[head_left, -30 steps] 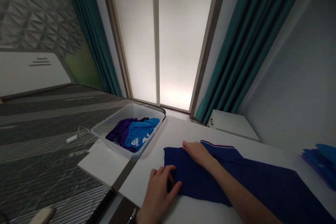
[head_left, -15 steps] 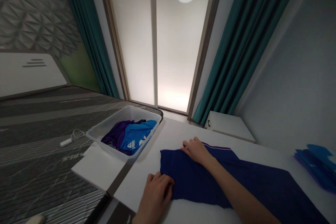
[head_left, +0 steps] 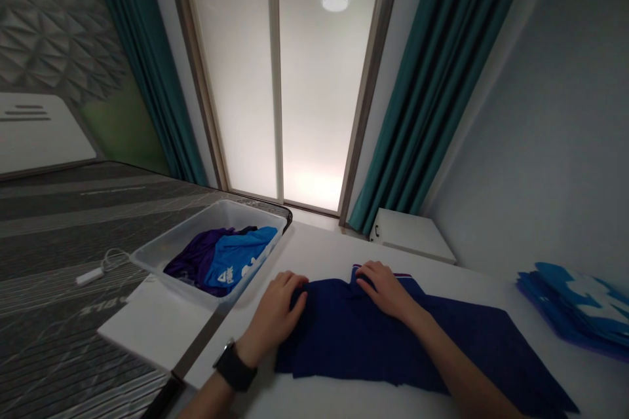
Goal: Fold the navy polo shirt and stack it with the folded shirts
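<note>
A dark blue garment (head_left: 373, 340) lies spread on the white table (head_left: 319, 255) in front of me. My left hand (head_left: 275, 314) rests on its left edge, fingers curled over the cloth near the corner. My right hand (head_left: 386, 288) presses on the far edge near a collar with a thin purple stripe, fingers bent onto the fabric. A black watch (head_left: 234, 366) sits on my left wrist.
A clear plastic bin (head_left: 162, 255) at the left holds purple and light blue clothes (head_left: 221, 262). A stack of folded blue garments (head_left: 574, 304) lies at the right. A bed (head_left: 59, 236) with a white cable stands left. A small white cabinet (head_left: 413, 239) and teal curtains stand beyond.
My left hand has slid forward along the garment's left edge, away from me. My right hand shifted slightly along the collar edge. The view has panned right and my wrist with the watch shows.
</note>
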Available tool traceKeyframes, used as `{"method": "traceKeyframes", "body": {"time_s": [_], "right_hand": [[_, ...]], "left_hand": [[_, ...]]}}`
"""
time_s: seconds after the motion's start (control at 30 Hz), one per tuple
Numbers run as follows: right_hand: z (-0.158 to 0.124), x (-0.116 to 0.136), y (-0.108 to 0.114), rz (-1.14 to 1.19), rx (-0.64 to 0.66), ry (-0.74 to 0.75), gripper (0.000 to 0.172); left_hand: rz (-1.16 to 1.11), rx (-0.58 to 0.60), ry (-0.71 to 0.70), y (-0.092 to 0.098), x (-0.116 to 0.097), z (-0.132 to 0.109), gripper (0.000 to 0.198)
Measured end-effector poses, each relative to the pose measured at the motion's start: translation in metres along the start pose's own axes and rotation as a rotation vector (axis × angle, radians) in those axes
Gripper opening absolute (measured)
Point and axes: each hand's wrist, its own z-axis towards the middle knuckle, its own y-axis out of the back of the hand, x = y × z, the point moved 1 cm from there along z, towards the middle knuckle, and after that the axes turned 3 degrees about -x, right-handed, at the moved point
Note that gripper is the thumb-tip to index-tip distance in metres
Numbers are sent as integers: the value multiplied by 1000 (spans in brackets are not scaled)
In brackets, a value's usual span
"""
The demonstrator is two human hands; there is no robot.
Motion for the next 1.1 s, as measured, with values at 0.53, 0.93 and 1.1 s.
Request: {"method": "traceKeyframes", "body": {"time_s": [0.53,0.93,1.1], "right_hand": [[47,14,-13,-326,154,289,14],[37,4,-17,-318,110,182,28],[40,0,-14,-341,134,201,24]], "left_hand": [[129,34,25,-23,4,-11,39],[77,129,73,-10,-6,-80,33],[173,180,-2,-23,3,-77,34]]}}
